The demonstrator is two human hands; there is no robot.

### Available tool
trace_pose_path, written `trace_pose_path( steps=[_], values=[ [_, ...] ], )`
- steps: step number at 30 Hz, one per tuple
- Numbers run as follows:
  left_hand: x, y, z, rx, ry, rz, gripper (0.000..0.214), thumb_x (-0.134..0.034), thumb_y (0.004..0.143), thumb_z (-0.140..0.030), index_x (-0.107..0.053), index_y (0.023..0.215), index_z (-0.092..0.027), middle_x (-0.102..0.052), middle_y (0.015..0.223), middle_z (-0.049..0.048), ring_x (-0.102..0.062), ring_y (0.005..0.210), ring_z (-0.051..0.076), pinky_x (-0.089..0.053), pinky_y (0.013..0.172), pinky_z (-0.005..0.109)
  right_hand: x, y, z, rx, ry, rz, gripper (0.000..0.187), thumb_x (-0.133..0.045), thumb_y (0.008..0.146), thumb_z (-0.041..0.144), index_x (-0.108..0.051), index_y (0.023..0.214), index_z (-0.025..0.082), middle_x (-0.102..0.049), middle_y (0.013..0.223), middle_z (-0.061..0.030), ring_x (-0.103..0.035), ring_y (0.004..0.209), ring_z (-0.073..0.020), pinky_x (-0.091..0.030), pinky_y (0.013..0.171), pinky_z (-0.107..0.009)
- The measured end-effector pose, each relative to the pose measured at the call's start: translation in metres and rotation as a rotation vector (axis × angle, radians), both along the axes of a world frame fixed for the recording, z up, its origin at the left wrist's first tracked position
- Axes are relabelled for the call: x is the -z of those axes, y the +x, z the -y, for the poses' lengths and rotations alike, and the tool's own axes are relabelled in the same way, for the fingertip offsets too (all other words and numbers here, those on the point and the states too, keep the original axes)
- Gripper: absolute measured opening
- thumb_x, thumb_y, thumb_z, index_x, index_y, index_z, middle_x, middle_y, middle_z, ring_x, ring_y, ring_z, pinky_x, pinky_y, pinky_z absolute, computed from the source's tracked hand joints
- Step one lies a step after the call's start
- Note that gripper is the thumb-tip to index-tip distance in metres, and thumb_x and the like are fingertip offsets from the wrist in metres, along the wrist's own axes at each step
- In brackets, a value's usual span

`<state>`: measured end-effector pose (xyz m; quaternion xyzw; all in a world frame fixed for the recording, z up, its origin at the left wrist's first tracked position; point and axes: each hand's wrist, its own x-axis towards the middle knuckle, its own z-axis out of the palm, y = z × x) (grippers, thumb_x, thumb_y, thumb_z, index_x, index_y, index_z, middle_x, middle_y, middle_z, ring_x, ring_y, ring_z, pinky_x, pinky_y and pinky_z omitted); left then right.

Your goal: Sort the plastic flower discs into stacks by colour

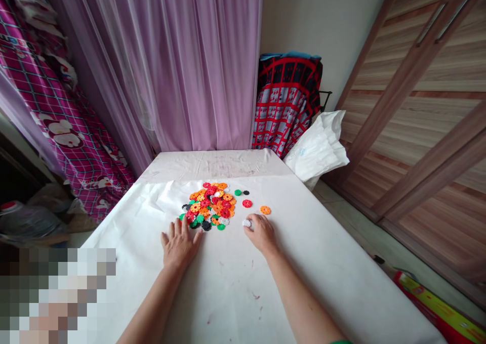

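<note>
A heap of plastic snowflake discs (205, 204) in red, orange, green, black and white lies on the white-covered table. My left hand (179, 242) rests with fingers spread, palm down, at the near left edge of the heap. To the right of it, my right hand (261, 231) has its thumb and fingertips closed on a white disc (246, 223) low over the cloth. Apart from the heap lie a green disc (238, 192), a black disc (246, 192), a red disc (247, 203) and an orange disc (265, 209), the last just beyond my right hand.
The white tablecloth (228, 293) has wrinkles and a few stains. Behind the table hangs a purple curtain (205, 70). A white bag (319, 146) stands by the far right corner, with a wooden wardrobe (417, 111) further right. A pixelated patch covers the lower left.
</note>
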<state>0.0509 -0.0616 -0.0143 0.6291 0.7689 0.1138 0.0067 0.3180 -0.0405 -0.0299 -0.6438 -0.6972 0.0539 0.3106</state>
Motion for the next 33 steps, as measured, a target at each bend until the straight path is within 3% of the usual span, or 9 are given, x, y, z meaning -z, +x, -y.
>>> trace_pose_path(
  steps=[6, 11, 15, 18, 25, 30, 33],
  values=[
    [0.004, 0.001, -0.001, 0.01, 0.021, -0.021, 0.079, -0.028, 0.092, -0.06, -0.033, 0.153, -0.01, -0.034, 0.158, 0.0232, -0.027, 0.147, 0.038, -0.02, 0.115, 0.062, 0.0, 0.001, -0.001, 0.022, 0.009, 0.04, 0.015, -0.064, 0.08, 0.018, -0.066, 0.093, 0.024, -0.072, 0.091, -0.0019, -0.06, 0.091, -0.02, -0.041, 0.076, -0.027],
    [-0.001, 0.003, 0.0, 0.02, 0.002, -0.036, 0.078, -0.03, 0.093, -0.059, -0.034, 0.152, -0.008, -0.035, 0.157, 0.0255, -0.03, 0.146, 0.04, -0.023, 0.114, 0.062, -0.007, -0.001, 0.002, 0.013, 0.034, 0.027, 0.018, -0.064, 0.079, 0.016, -0.067, 0.095, 0.024, -0.072, 0.097, -0.0037, -0.06, 0.095, -0.0218, -0.043, 0.081, -0.03],
    [-0.003, 0.004, 0.0, 0.041, -0.006, -0.035, 0.075, -0.029, 0.094, -0.055, -0.035, 0.152, -0.008, -0.035, 0.158, 0.023, -0.03, 0.146, 0.039, -0.022, 0.114, 0.064, -0.02, -0.02, 0.004, -0.048, 0.1, 0.021, 0.014, -0.063, 0.08, 0.015, -0.067, 0.089, 0.024, -0.072, 0.099, -0.0046, -0.059, 0.097, -0.0222, -0.043, 0.086, -0.032],
    [0.001, 0.003, 0.0, 0.057, 0.026, -0.031, 0.073, -0.029, 0.095, -0.055, -0.035, 0.152, -0.009, -0.036, 0.157, 0.0229, -0.03, 0.146, 0.038, -0.023, 0.113, 0.064, -0.025, -0.045, 0.003, -0.098, 0.065, 0.054, 0.008, -0.064, 0.082, 0.017, -0.067, 0.084, 0.024, -0.073, 0.09, -0.0033, -0.059, 0.096, -0.0223, -0.042, 0.084, -0.032],
    [0.004, 0.001, -0.007, 0.083, 0.086, 0.022, 0.072, -0.035, 0.093, -0.055, -0.036, 0.151, -0.012, -0.03, 0.159, 0.0261, -0.026, 0.148, 0.039, -0.019, 0.112, 0.069, -0.023, -0.067, -0.007, -0.049, -0.044, 0.11, 0.007, -0.07, 0.081, 0.025, -0.065, 0.086, 0.024, -0.073, 0.09, -0.0034, -0.058, 0.097, -0.0225, -0.04, 0.081, -0.032],
    [0.0, -0.002, -0.023, 0.089, 0.129, 0.145, 0.071, -0.039, 0.092, -0.057, -0.039, 0.149, -0.015, -0.03, 0.16, 0.0233, -0.027, 0.149, 0.036, -0.024, 0.115, 0.062, -0.019, -0.072, -0.013, -0.069, -0.041, 0.089, 0.011, -0.069, 0.08, 0.023, -0.065, 0.09, 0.025, -0.073, 0.089, -0.0031, -0.059, 0.095, -0.0227, -0.042, 0.081, -0.033],
    [0.003, -0.008, -0.029, 0.099, 0.193, 0.215, 0.066, -0.041, 0.092, -0.056, -0.044, 0.146, -0.018, -0.031, 0.16, 0.021, -0.032, 0.146, 0.035, -0.027, 0.116, 0.06, -0.019, -0.061, -0.013, -0.053, 0.006, 0.037, 0.017, -0.069, 0.077, 0.022, -0.065, 0.093, 0.024, -0.072, 0.093, -0.0036, -0.06, 0.096, -0.0232, -0.044, 0.084, -0.034]
  ],
)
